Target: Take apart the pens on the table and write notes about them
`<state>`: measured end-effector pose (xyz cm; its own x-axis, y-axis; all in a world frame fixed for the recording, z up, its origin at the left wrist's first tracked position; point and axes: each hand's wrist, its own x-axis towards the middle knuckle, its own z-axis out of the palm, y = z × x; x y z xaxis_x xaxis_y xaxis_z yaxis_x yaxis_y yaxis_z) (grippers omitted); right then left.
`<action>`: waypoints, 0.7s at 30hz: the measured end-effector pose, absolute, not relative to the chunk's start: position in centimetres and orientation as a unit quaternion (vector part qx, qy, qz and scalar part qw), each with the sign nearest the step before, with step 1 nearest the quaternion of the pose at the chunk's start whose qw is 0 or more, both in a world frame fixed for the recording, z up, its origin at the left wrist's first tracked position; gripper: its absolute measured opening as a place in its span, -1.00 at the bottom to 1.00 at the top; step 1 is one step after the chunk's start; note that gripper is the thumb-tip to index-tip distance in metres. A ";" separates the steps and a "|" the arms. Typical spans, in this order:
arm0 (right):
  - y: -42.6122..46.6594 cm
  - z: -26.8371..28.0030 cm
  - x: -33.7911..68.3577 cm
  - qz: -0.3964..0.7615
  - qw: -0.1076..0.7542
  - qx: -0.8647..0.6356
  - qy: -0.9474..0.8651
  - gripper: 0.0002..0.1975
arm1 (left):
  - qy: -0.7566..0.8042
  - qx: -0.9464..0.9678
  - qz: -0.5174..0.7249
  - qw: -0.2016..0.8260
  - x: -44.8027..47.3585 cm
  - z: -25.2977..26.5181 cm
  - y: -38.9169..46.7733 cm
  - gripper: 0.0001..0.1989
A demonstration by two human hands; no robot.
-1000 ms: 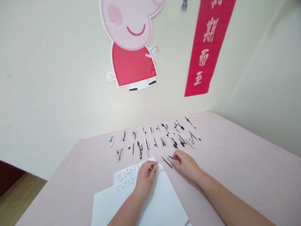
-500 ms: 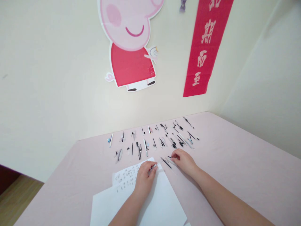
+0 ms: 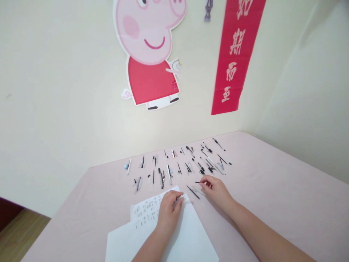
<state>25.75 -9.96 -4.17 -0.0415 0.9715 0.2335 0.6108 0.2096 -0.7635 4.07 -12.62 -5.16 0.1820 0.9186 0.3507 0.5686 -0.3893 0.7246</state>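
The right hand (image 3: 204, 183) has drawn its pinched black pen part (image 3: 197, 182) slightly farther from the dark refill (image 3: 193, 192) on the surface (image 3: 259, 193), seemingly separating it, while the left hand (image 3: 169, 211) pinches a pale piece (image 3: 180, 197) over the paper (image 3: 122, 240).

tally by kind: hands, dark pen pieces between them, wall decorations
Bare hands (left hand, right hand): 2
Dark pen pieces (short black stick, slim dark rod): 2
Wall decorations (pink pig cutout, long red banner, purple piece): 3
Total: 7

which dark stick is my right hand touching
The short dark stick at the fingertips of your right hand; the longer dark stick nearer you lies untouched on the table.
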 end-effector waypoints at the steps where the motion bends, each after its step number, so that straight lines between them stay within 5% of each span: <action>1: -10.3 -3.8 25.5 0.244 0.385 -0.568 -0.685 -0.89 | 0.504 0.736 0.393 0.224 4.1 -5.1 -12.6 -0.83; 21: -12.1 -2.3 23.8 0.230 0.382 -0.497 -0.744 -0.90 | 0.507 0.732 0.389 0.238 4.1 -5.1 -12.7 -0.82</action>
<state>23.76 -12.14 -2.35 -0.2140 0.9154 0.3409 0.5636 0.4007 -0.7223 4.11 -12.71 -5.12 0.1844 0.9267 0.3275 0.5561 -0.3731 0.7426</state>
